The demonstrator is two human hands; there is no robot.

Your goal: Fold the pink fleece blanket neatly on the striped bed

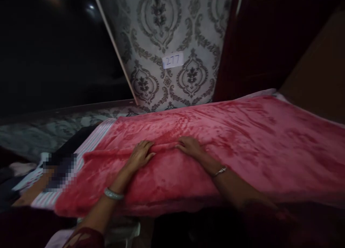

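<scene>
A plush red blanket (pixel 242 140) lies spread over a surface in front of me, with a raised fold running across its near part. My left hand (pixel 140 154) rests on that fold, fingers curled over its edge. My right hand (pixel 190 146) lies close beside it, fingers bent and pressing into the same fold. A bangle sits on each wrist. Under the blanket's left end a striped pink and white cloth (pixel 88 144) shows.
A grey damask-patterned wall (pixel 172 32) with a small white label reading 277 stands behind. Dark surfaces fill the left and right background. A blurred patch (pixel 59 171) and pale cloths lie at the lower left.
</scene>
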